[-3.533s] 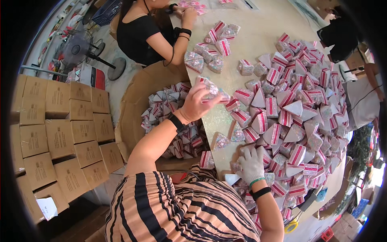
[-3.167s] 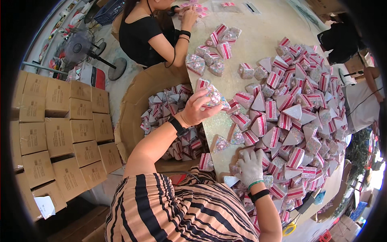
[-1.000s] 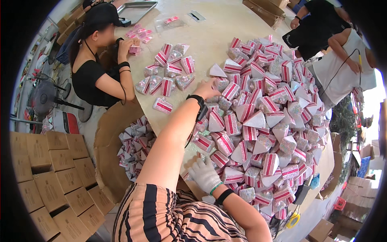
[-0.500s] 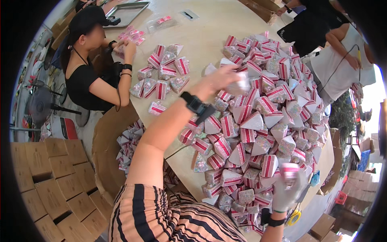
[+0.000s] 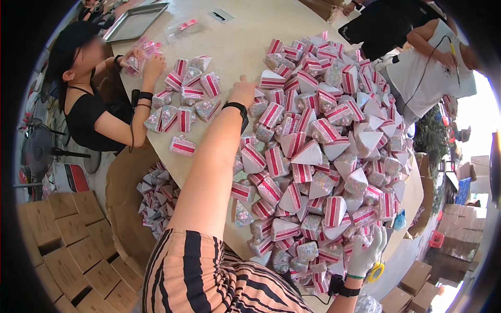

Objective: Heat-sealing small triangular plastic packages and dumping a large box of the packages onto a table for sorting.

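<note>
Grip of left hand [image 5: 242, 89] unclear, knuckles hid fingers, reaching packet pile [image 5: 313, 151] mid-frame; gloved right hand [image 5: 365, 253] spread empty, steadying lower-right packets on worktop [image 5: 235, 41].

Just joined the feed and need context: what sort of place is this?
Most likely a packing workshop or small warehouse. A big table is heaped with red-and-white wedge packets, stacked cardboard boxes stand beside it, and other people work at the same table.
</note>
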`<action>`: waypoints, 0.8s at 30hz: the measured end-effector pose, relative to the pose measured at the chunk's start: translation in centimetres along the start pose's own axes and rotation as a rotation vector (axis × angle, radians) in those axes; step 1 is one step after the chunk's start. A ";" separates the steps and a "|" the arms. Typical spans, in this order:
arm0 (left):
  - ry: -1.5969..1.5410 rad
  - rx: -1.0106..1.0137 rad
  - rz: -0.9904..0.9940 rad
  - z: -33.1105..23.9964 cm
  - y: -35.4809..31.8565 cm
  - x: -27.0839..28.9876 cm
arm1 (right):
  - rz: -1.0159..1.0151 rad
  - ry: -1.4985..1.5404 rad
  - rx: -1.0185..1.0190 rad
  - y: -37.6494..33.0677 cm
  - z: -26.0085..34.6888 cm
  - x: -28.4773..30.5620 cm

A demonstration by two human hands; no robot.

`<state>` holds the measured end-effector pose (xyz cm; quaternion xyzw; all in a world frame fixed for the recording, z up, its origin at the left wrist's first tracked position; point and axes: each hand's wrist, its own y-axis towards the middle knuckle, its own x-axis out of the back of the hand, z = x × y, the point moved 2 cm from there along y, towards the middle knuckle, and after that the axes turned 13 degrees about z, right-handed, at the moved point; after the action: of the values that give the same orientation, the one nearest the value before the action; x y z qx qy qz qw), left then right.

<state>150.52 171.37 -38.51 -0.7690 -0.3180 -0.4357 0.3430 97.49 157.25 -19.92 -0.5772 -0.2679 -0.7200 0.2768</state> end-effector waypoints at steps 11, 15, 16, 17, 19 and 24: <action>-0.544 -0.698 -0.145 -10.7 -11.0 13.6 | -0.053 0.077 0.117 -1.6 0.6 0.6; -0.045 -0.657 0.028 -4.2 -13.5 12.2 | 0.018 0.242 0.166 -1.4 3.2 0.3; 0.036 -0.496 0.228 -2.4 -14.8 11.1 | 0.079 0.174 0.172 -1.1 4.1 0.3; 0.158 -0.462 0.283 -0.5 -16.6 9.8 | 0.112 0.229 0.245 -0.8 5.7 0.0; 0.112 -0.296 0.451 3.1 -20.0 6.7 | 0.198 0.265 0.399 0.0 10.0 -0.2; 0.082 -0.117 0.602 6.3 -26.1 -0.5 | 0.403 0.264 0.817 4.6 20.9 -4.9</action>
<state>132.57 191.06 -34.80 -0.8290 -0.0360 -0.3628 0.4242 115.94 169.19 -20.45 -0.3650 -0.3746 -0.5549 0.6470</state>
